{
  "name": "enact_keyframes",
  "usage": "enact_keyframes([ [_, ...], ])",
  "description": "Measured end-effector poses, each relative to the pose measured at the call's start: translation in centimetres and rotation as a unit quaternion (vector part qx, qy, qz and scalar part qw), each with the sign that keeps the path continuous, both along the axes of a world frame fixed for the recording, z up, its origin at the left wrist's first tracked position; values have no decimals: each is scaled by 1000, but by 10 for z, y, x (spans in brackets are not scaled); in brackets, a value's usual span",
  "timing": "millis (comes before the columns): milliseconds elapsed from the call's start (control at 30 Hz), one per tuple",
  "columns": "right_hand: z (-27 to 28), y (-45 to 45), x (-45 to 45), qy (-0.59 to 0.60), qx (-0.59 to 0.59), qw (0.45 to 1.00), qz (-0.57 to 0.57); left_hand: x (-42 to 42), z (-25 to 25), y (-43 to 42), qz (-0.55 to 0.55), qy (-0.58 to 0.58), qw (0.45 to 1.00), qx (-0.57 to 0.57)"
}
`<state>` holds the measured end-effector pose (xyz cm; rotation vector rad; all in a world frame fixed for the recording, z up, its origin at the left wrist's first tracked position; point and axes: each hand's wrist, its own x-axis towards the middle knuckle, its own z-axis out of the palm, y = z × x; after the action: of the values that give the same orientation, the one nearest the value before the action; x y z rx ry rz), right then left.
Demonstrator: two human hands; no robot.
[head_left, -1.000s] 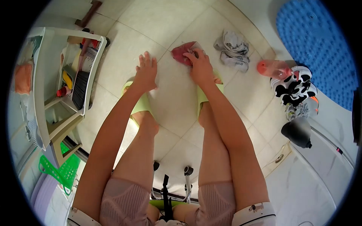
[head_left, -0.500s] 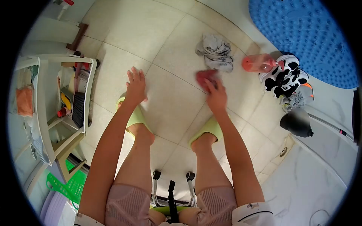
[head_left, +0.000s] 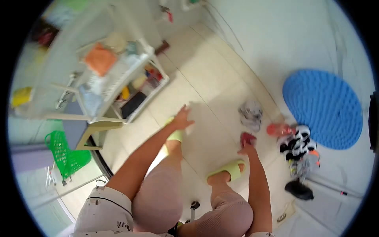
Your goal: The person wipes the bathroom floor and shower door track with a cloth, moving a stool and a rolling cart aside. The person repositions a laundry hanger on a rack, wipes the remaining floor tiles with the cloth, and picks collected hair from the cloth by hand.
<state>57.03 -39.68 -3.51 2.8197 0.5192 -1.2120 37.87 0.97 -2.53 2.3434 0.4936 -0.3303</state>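
Note:
At the lower right of centre, my right hand (head_left: 247,149) has its fingers on a small crumpled red cloth (head_left: 247,139) near the floor. Just beyond the cloth lies a crumpled grey-white cloth item (head_left: 251,114). My left hand (head_left: 182,119) is spread with nothing in it, above the green slipper (head_left: 175,135) on my left foot. The other green slipper (head_left: 233,170) is on my right foot, close to my right hand. Motion blurs the view somewhat.
At the left stands a white shelf unit (head_left: 146,94) with an orange cloth (head_left: 100,59) and a green basket (head_left: 67,154) below it. At the right are a red bottle (head_left: 278,130), black-and-white shoes (head_left: 295,145), a black object (head_left: 299,190) and a blue bumpy mat (head_left: 323,108).
The view has swung left, bringing more of the shelf into sight. The red cloth has moved toward the right with my right hand, nearer my right foot. My left hand stays spread.

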Motion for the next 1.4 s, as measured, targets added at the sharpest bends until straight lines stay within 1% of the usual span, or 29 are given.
enact_keyframes([
  [33,-2,10,8,37,10,999,25,-16,19,0,45,-50,998,5],
  [67,1,23,15,65,44,996,42,-33,58,2,90,-104,990,-20],
  [100,13,40,18,80,86,991,61,-52,86,8,136,-146,980,2],
  [133,44,67,20,85,136,983,85,-71,110,11,177,-184,966,20],
  [167,79,89,19,70,214,968,109,-90,137,17,243,-193,951,1],
  [200,108,117,17,50,257,955,142,-109,159,26,306,-203,930,-22],
  [267,162,167,16,10,341,916,209,-153,179,52,437,-218,873,-27],
  [333,240,220,7,106,434,875,188,-189,227,66,530,-249,810,-37],
  [400,294,266,0,44,469,851,231,-217,260,78,556,-302,774,18],
  [433,327,290,-5,-19,466,847,255,-224,274,79,567,-325,756,44],
  [467,358,314,-10,-83,461,839,277,-224,287,80,564,-335,749,91],
  [533,409,356,-24,-50,533,820,203,-223,312,83,558,-353,728,186],
  [567,418,383,-24,-73,575,796,175,-215,322,88,549,-389,705,224],
  [600,420,411,-24,-96,614,770,145,-209,332,91,546,-440,689,183],
  [667,436,461,-21,-111,640,757,74,-198,349,99,530,-533,652,97],
  [700,449,479,-20,-117,652,748,37,-199,355,103,522,-476,694,142],
  [800,474,511,-10,31,674,736,54,-199,369,104,552,-415,710,140],
  [833,477,516,-14,18,659,751,37,-197,373,103,556,-423,697,163],
  [933,473,519,-10,61,642,765,0,-201,379,105,559,-378,714,187],
  [967,467,520,-11,26,666,746,-9,-201,380,105,559,-390,708,186],
  [1067,447,518,8,15,701,710,56,-202,403,97,574,-374,711,158],
  [1167,452,494,1,-88,669,735,63,-208,391,114,560,-399,710,153],
  [1267,454,476,1,-111,688,709,110,-212,394,122,545,-417,713,144],
  [1400,463,455,-8,-146,653,738,87,-220,386,144,526,-387,748,118],
])
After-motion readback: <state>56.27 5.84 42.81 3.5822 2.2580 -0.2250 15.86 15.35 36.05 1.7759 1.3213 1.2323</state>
